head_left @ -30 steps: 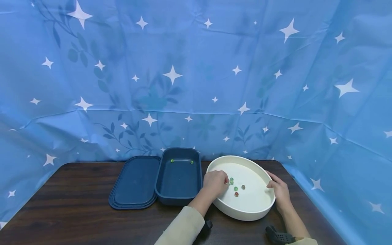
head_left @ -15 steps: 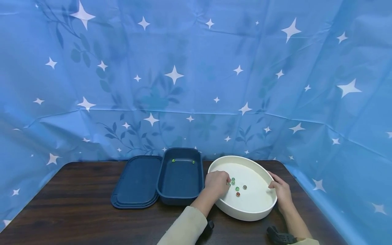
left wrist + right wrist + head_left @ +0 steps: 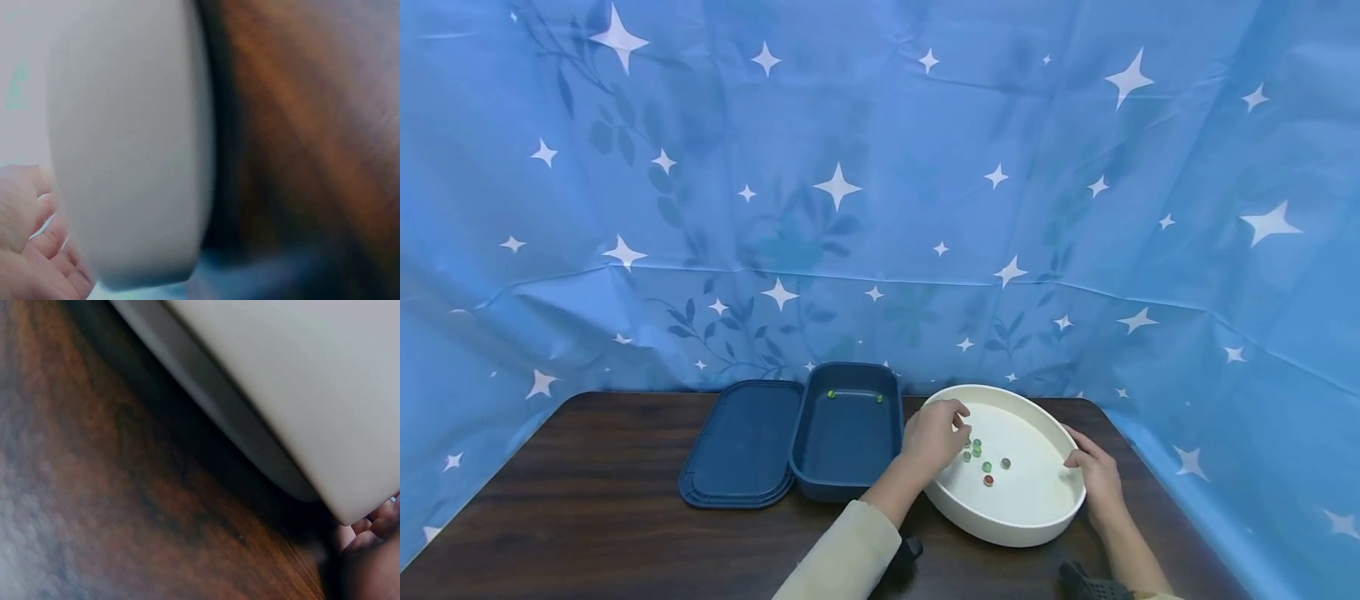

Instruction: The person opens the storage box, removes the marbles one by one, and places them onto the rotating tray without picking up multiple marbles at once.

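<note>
A round white tray (image 3: 1033,504) is tilted slightly on the right of the table in the head view. Inside lie several small glass marbles, green ones (image 3: 987,467), a grey-brown one (image 3: 1005,462) and a red one (image 3: 988,481). Over the tray's left rim my left hand (image 3: 931,433) hovers, thumb and index finger apart with nothing visible between them. In the left wrist view its bent fingers (image 3: 53,244) show beyond the tray wall. My right hand (image 3: 1099,475) grips the right rim, thumb on the inside. The right wrist view shows mostly the tray's outer wall (image 3: 312,387).
A dark blue rectangular box (image 3: 847,446) stands left of the tray, two yellow-green marbles (image 3: 831,394) at its far end. Its matching flat lid (image 3: 745,446) lies beside it on the dark wooden table (image 3: 587,500). Behind hangs a blue star-patterned curtain (image 3: 880,208).
My left hand has risen a little and its thumb and index finger have parted; a marble at its fingertips now lies in the tray. My right hand keeps its grip. The view has shifted slightly.
</note>
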Tool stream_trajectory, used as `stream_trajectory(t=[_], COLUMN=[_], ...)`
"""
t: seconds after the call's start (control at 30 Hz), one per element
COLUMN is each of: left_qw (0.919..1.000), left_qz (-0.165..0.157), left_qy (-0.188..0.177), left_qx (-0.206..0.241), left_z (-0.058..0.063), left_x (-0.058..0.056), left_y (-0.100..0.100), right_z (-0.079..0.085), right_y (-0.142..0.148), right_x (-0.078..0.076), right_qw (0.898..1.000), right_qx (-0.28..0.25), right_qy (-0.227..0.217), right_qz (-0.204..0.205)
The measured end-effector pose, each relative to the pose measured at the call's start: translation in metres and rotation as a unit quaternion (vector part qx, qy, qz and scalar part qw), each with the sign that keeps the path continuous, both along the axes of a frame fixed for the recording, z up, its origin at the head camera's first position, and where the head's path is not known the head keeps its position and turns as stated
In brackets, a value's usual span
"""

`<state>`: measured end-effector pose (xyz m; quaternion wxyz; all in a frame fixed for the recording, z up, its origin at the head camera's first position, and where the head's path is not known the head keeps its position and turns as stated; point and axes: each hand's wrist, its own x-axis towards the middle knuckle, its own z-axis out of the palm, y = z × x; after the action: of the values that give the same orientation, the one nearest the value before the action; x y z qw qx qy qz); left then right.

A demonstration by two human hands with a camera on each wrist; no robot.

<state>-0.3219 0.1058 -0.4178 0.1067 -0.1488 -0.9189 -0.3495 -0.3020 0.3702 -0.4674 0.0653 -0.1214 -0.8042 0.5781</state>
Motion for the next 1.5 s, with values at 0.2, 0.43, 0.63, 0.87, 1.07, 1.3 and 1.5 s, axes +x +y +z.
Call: stream_trajectory(t=[0.2, 0.43, 0.63, 0.87, 1.07, 1.3, 1.5], left_qw=[0.9916, 0.9846, 0.9623, 0.9404, 0.9455, 0.9579, 0.9600], left_qz=[0.004, 0.063, 0.093, 0.132, 0.145, 0.128, 0.094], left_qy=[-0.031, -0.035, -0.063, -0.106, -0.104, -0.124, -0.167], left_qx=[0.125, 0.159, 0.248, 0.295, 0.272, 0.225, 0.204], left_z=[0.024, 0.023, 0.009, -0.005, -0.012, -0.020, -0.022], left_x=[-0.008, -0.030, -0.044, -0.050, -0.054, -0.053, -0.058], left_y=[-0.026, -0.058, -0.076, -0.090, -0.094, -0.092, -0.093], right_z=[0.001, 0.000, -0.001, -0.002, 0.001, -0.001, 0.003], right_y=[0.001, 0.002, -0.001, -0.003, -0.003, -0.001, -0.003], right_x=[0.000, 0.000, -0.001, 0.000, -0.001, 0.001, 0.000], right_qw=[1.000, 1.000, 1.000, 1.000, 1.000, 1.000, 1.000], right_qx=[0.000, -0.005, -0.010, -0.010, -0.009, -0.003, -0.008], right_qy=[0.001, 0.004, 0.007, 0.003, 0.006, -0.008, 0.002], right_qz=[-0.010, -0.013, -0.011, -0.005, -0.004, -0.009, -0.014])
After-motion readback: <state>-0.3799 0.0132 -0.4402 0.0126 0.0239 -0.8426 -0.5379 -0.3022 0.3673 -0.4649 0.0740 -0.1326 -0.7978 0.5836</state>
